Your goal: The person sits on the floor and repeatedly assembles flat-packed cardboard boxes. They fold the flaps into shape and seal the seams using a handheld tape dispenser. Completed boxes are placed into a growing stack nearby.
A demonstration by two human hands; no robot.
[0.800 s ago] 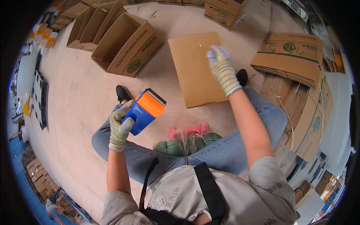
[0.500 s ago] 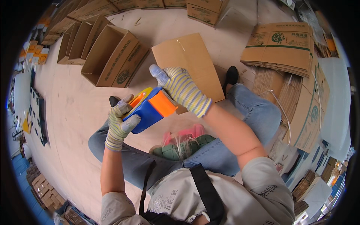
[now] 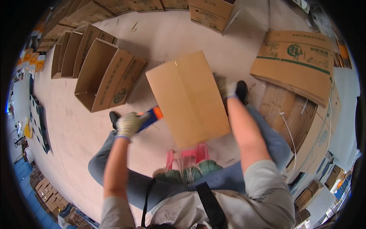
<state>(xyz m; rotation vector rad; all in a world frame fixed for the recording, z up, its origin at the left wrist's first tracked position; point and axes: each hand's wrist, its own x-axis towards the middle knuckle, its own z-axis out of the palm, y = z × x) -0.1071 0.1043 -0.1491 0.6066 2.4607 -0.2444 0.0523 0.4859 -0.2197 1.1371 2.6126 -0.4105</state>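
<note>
head view: a brown carton (image 3: 187, 99) sits in the middle, between the person's spread legs, turned a little askew, with a seam running down its upper face. whether it rests on the floor (image 3: 65, 133) or is lifted off it cannot be told. the left hand (image 3: 129, 125), gloved, has its fingers wrapped around a blue and orange tape dispenser (image 3: 149, 119), whose orange end points at the carton's left edge; contact between the two is not clear. the right hand (image 3: 230, 88), also gloved, is at the carton's right side, near a black shoe (image 3: 241, 91). its fingers are blurred and partly hidden, so whether they grip the carton or are open cannot be told. below the carton's near edge are a pink stool (image 3: 200, 152) and a green padded thing (image 3: 207, 168) by the lap. open cartons (image 3: 110, 80) stand in a row to the left; flattened cartons (image 3: 293, 57) are stacked to the right, a white strap (image 3: 290, 135) hanging beside them.
</note>
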